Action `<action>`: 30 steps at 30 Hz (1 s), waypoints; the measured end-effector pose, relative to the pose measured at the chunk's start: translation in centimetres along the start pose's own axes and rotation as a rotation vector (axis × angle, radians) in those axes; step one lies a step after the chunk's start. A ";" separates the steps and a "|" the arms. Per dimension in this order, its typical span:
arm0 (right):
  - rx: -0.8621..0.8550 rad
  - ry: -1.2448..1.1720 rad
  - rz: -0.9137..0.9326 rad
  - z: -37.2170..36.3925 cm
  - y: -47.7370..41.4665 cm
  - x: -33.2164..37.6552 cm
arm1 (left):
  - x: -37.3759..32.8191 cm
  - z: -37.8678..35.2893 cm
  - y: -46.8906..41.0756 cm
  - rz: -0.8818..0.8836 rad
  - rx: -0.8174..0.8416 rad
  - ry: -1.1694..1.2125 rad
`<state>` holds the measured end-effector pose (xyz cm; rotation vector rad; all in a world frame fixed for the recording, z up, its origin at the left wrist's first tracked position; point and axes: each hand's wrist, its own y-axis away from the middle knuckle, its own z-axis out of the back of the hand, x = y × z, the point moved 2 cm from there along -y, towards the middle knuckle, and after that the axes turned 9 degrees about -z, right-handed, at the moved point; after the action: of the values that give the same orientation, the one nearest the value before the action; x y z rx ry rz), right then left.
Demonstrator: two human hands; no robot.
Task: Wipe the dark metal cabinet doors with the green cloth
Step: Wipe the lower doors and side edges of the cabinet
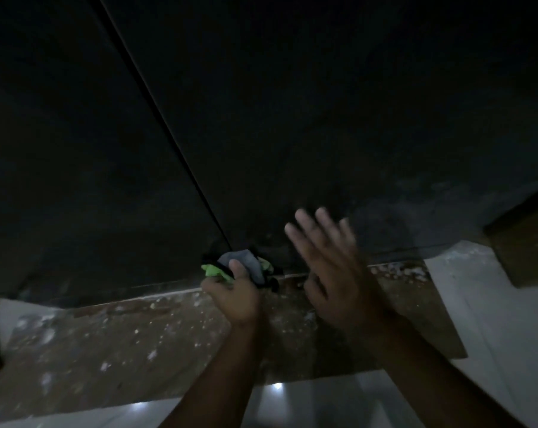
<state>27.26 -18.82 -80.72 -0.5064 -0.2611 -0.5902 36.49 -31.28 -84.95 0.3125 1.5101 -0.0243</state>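
Left hand point(230, 291) grips the bunched green cloth point(239, 267) at the bottom edge of the dark metal cabinet doors point(292, 118), just beside the seam point(168, 128) between them. The right hand point(332, 267), motion-blurred, is held open with fingers spread before the right-hand door. A good wipe here likely means flattening the wad for broader contact and working up from the smudged lower edge in overlapping passes.
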 end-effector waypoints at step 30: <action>-1.065 -0.658 -1.056 4.5 -0.7 -9.0 | -10.5 1.2 3.7 -0.904 0.691 -0.681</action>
<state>19.24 -12.79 -79.96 -1.6371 -0.8749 -1.6051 37.71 -29.82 -73.95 0.1136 0.8073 -1.2615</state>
